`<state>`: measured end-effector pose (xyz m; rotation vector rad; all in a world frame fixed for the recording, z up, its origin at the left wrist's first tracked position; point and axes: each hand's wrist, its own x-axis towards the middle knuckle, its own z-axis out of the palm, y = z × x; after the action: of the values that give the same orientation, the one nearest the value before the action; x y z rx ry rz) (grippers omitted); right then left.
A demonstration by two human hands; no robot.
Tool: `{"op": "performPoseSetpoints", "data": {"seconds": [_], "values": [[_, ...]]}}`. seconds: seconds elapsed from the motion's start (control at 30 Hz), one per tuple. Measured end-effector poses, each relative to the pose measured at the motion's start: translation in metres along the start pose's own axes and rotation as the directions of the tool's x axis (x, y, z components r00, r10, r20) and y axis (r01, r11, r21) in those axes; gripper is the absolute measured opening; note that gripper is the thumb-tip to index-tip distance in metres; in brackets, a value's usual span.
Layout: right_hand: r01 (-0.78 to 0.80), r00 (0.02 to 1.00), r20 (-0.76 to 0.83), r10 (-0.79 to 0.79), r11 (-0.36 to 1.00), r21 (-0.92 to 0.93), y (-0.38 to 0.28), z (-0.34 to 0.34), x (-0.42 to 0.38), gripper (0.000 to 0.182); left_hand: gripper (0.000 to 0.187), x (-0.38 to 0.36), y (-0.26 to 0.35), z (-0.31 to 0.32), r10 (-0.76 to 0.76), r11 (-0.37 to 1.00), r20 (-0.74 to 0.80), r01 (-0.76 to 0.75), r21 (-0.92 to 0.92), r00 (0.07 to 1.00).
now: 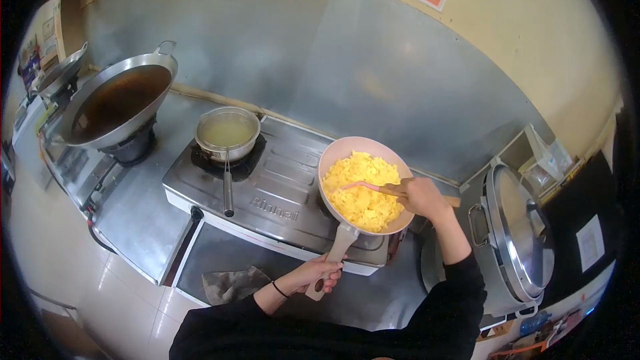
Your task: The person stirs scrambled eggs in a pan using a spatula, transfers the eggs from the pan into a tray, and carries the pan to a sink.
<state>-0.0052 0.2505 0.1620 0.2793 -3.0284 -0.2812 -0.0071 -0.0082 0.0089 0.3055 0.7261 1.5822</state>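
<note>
My left hand (324,273) is closed round the pale handle of a frying pan (331,153), which sits over the right burner of a gas stove. Yellow scrambled eggs (373,210) fill much of the pan. In my right hand (425,198) is a spatula (385,189) with a wooden handle and a pinkish head. Its head rests among the eggs, and the handle's end sticks out to the right past my fist.
On the stove's (273,210) left burner stands a small saucepan (229,150) of pale liquid, its handle toward me. A large wok (117,103) of dark liquid is farther left. At right is a big lidded pot (510,233). A grey cloth (233,285) lies below the stove.
</note>
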Motion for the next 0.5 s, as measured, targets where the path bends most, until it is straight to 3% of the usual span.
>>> {"op": "performPoseSetpoints", "data": {"seconds": [0.17, 0.27, 0.33, 0.4, 0.47, 0.5], "values": [[-0.122, 0.991, 0.027, 0.129, 0.975, -0.186, -0.04, -0.045, -0.033, 0.028, 0.035, -0.003, 0.003, 0.005, -0.003, 1.0, -0.013, 0.003, -0.014, 1.0], [-0.233, 0.965, 0.041, 0.26, 0.914, -0.331, -0.064, -0.004, -0.02, 0.017, 0.035, 0.0, 0.0, 0.001, -0.015, 0.999, -0.016, 0.015, -0.031, 1.0], [-0.365, 0.926, -0.039, 0.376, 0.865, -0.344, -0.061, 0.057, 0.003, 0.013, 0.034, 0.0, 0.0, 0.001, -0.008, 1.0, -0.008, 0.008, -0.021, 1.0], [-0.484, 0.873, -0.205, 0.443, 0.836, -0.258, -0.055, 0.078, 0.023, 0.013, 0.033, 0.0, -0.001, 0.0, -0.004, 1.0, -0.001, 0.004, -0.03, 1.0], [-0.504, 0.851, -0.297, 0.432, 0.83, -0.237, -0.034, 0.099, 0.041, 0.015, 0.032, 0.001, -0.001, -0.001, -0.007, 0.999, 0.002, 0.008, -0.054, 1.0], [-0.485, 0.869, -0.238, 0.435, 0.843, -0.232, -0.019, 0.099, 0.044, 0.015, 0.032, 0.002, -0.002, 0.0, -0.005, 0.999, -0.002, 0.004, -0.054, 1.0]]}}
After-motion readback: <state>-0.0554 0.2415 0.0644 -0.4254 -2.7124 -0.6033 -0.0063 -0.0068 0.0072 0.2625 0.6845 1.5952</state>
